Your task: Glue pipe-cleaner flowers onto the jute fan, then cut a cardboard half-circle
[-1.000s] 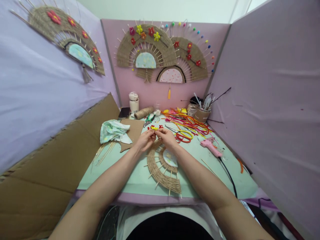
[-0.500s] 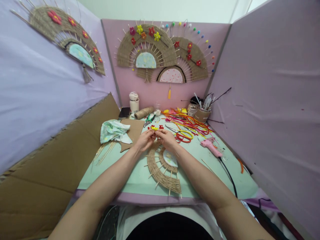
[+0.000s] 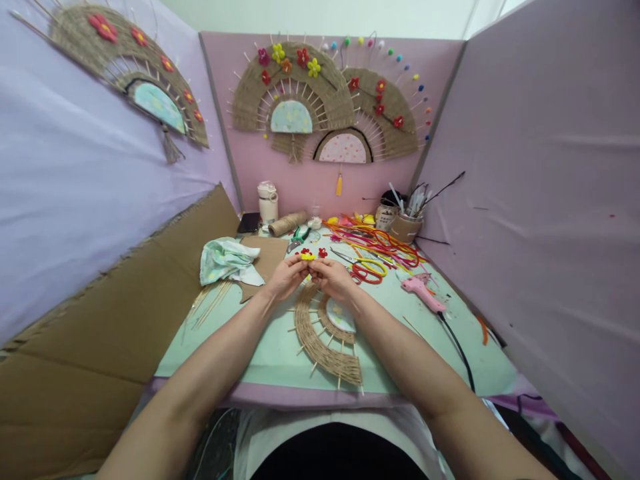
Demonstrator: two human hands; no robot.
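A woven fan (image 3: 327, 350) lies on the green table surface (image 3: 400, 367) near its front edge, between the forearms, its right side partly covered by the right forearm. Thin sticks (image 3: 213, 305) lie to the left. A pink glue gun (image 3: 423, 293) with a black cord rests to the right, well apart from the hands. Beyond the fan's upper end, the left hand (image 3: 289, 277) and the right hand (image 3: 333, 277) meet. The fingertips of both are pinched narrowly together, holding a small yellow piece (image 3: 307, 257) between them; its exact shape is partly hidden by the fingers. Just beyond are red flowers (image 3: 323, 253). Scissors (image 3: 369, 272) with yellow and red handles lie right of the right hand; a crumpled patterned cloth (image 3: 227, 260) lies left of the left hand, partly on cardboard (image 3: 273, 253). Farther back are green-handled pliers (image 3: 300, 238), a twine roll (image 3: 289, 224), a bundle of coloured strips (image 3: 375, 240) and a white bottle (image 3: 269, 203). Finished fans (image 3: 247, 107) hang on the rear panel.
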